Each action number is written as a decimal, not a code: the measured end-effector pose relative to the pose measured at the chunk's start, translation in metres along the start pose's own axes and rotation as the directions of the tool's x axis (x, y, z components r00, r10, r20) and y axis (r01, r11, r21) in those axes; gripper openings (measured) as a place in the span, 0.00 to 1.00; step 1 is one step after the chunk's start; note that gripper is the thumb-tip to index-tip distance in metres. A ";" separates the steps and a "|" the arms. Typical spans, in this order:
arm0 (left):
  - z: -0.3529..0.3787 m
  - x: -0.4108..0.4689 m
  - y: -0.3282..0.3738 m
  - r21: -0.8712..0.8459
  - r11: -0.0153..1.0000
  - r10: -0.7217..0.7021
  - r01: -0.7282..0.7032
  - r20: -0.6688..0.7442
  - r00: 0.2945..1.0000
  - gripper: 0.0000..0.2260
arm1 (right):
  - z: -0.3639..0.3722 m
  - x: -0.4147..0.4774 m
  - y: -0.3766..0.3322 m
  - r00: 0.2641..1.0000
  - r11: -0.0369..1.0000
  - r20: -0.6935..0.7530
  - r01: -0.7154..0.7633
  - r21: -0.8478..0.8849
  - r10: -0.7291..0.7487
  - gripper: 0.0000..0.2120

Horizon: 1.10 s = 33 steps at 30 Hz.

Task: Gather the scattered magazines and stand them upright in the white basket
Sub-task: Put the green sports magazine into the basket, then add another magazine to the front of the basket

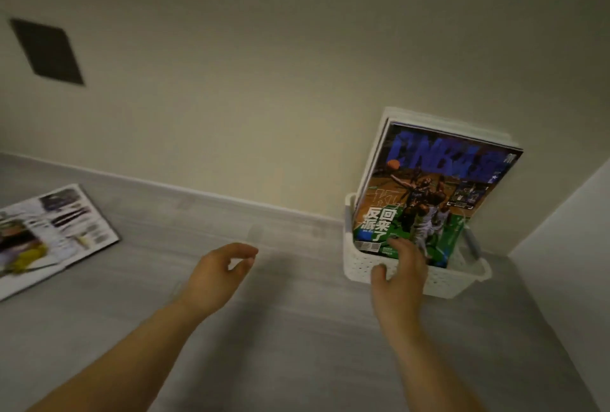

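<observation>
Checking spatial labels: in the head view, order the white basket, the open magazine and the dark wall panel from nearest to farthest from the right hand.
1. white basket: touching the right hand, right side.
2. open magazine: on the floor, far left.
3. dark wall panel: on the wall, upper left.

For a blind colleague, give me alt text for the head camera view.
A right hand touches a basketball magazine standing in a white basket against the wall; the left hand hovers empty over the grey surface, and an open magazine lies at left.
</observation>
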State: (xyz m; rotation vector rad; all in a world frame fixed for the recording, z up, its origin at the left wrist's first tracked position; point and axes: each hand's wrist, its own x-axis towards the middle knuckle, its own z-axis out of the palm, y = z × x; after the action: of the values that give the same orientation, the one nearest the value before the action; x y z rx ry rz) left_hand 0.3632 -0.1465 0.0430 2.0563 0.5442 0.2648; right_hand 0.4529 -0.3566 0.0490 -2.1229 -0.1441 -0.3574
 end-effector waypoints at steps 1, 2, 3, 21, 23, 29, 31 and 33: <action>-0.019 -0.012 -0.016 0.016 0.999 -0.042 0.042 -0.034 0.999 0.08 | 0.016 -0.017 -0.008 0.998 1.000 0.068 0.018 -0.021 -0.017 0.20; -0.038 -0.023 -0.032 0.036 0.996 -0.079 0.082 -0.068 0.995 0.07 | 0.034 -0.034 -0.015 0.988 0.998 0.149 0.041 -0.046 -0.034 0.20; -0.058 -0.033 -0.048 0.056 0.991 -0.111 0.118 -0.103 0.988 0.07 | 0.052 -0.051 -0.023 0.970 0.995 0.236 0.071 -0.071 -0.052 0.19; -0.249 -0.094 -0.210 0.646 0.527 -0.451 0.552 -0.338 0.826 0.18 | 0.182 -0.185 -0.077 0.763 0.735 0.599 0.548 -0.399 -0.243 0.17; -0.251 -0.090 -0.212 0.688 0.489 -0.445 0.536 -0.332 0.832 0.16 | 0.183 -0.186 -0.079 0.776 0.785 0.591 0.502 -0.364 -0.223 0.19; -0.267 -0.081 -0.198 0.560 0.552 -0.523 0.618 -0.345 0.779 0.18 | 0.184 -0.182 -0.074 0.734 0.777 0.655 0.514 -0.364 -0.179 0.22; -0.269 -0.086 -0.190 0.553 0.636 -0.464 0.538 -0.282 0.839 0.16 | 0.184 -0.178 -0.071 0.709 0.780 0.696 0.500 -0.376 -0.119 0.23; -0.259 -0.095 -0.176 0.505 0.764 -0.345 0.401 -0.204 0.916 0.13 | 0.184 -0.178 -0.077 0.714 0.817 0.695 0.445 -0.367 -0.076 0.22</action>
State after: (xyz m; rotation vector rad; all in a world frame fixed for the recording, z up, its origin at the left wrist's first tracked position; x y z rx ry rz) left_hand 0.1294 0.0819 0.0296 2.4135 1.1888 -0.0388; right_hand 0.3019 -0.1544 -0.0382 -2.6942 -0.8785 0.2515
